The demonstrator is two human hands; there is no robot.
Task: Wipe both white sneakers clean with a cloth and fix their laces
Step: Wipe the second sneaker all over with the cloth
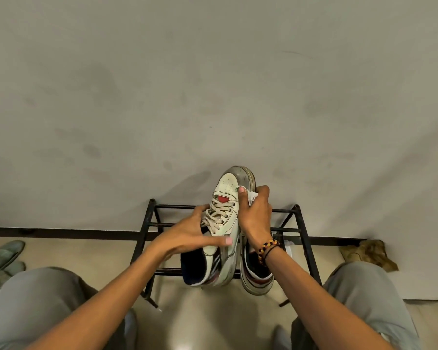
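White leather sneaker (226, 215) tilts above the black metal rack (301, 224), my left hand (192, 236) gripping its collar, my right hand (254, 215) pinching the white cloth (253, 197) against its toe. Hard rubbing could twist it free onto the second sneaker (257, 276) on the rack.

front: wall (213, 84) blocks | below: rack bars (283, 210), second sneaker (257, 279) | open: floor gap between knees (208, 319)

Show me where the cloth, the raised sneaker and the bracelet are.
cloth (253, 197): head view, white fold beside the right hand's fingers.
raised sneaker (226, 184): head view, toe cap.
bracelet (268, 248): head view, beads on right wrist.
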